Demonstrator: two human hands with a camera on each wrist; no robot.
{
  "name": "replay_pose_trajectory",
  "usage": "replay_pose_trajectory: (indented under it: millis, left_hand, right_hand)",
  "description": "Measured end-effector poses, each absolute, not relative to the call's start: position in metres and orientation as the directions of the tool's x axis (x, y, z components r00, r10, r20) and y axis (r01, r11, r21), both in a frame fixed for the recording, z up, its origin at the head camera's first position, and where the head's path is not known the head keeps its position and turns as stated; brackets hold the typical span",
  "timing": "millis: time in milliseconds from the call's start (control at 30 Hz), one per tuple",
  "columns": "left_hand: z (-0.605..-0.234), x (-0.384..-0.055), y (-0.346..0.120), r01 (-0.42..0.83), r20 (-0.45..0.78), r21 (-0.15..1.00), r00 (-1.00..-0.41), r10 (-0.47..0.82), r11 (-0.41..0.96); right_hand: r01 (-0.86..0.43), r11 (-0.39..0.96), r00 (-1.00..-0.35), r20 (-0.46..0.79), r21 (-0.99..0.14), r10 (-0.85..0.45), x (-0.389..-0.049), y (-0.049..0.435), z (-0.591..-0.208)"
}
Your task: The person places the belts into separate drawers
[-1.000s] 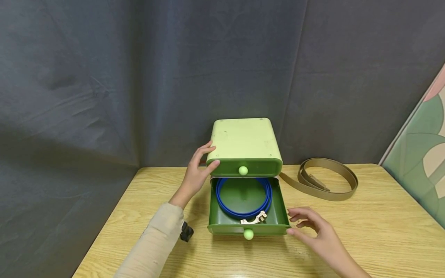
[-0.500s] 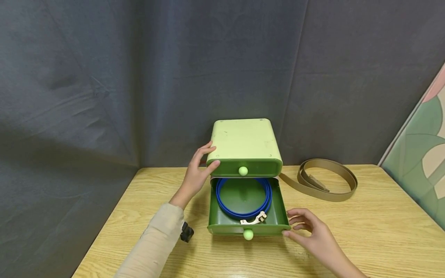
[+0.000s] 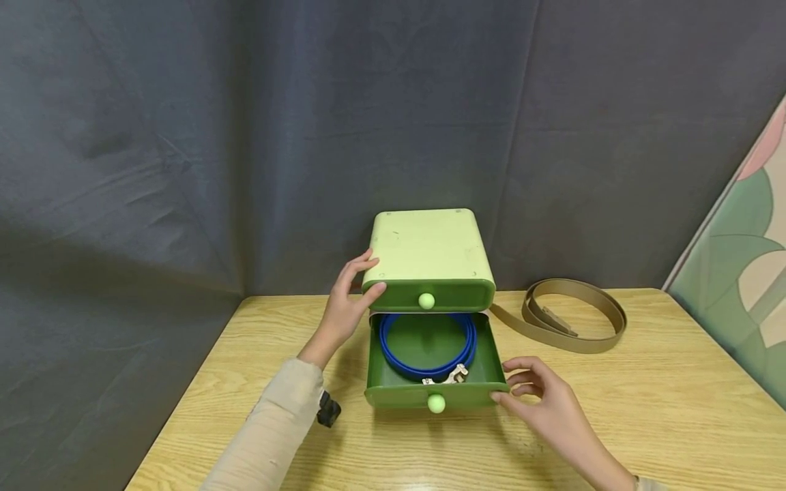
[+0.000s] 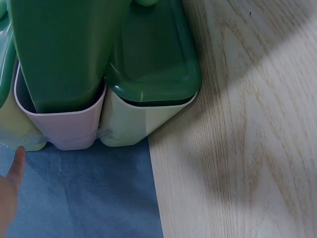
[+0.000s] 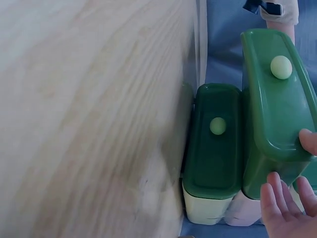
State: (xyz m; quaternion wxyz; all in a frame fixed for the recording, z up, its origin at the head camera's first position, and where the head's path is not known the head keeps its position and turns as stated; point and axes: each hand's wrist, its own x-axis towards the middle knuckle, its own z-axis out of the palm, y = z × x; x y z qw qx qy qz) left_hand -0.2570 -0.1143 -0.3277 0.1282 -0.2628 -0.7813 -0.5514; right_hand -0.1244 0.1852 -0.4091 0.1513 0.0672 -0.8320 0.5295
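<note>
A small stacked drawer cabinet stands at the table's back, its pink middle section showing in the left wrist view. My left hand rests on its upper left front corner, thumb on the top drawer front and fingers along the side. The green middle drawer is pulled well out. Inside lies a coiled blue belt with a pale metal buckle. My right hand is at the drawer's right front corner, thumb pressing the front panel, spread fingers at the side wall in the right wrist view.
A tan belt lies coiled on the wooden table, right of the cabinet. A grey curtain hangs right behind. A patterned panel leans at the far right. A dark wrist device sits by the left sleeve.
The middle drawer's front has moved slightly back toward the cabinet, the blue belt with it. My right thumb has shifted left onto the front panel. My left hand stays on the cabinet.
</note>
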Motion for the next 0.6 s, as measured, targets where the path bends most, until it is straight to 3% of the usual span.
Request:
replay_pose_trajectory:
  millis: [600]
  left_hand:
    - [-0.33,-0.257,-0.114,0.551,0.488,0.795,-0.83,0.27,0.254]
  right_hand:
    - [-0.189,0.391,-0.946,0.275,-0.901,0.174,-0.171,0.169,-0.406]
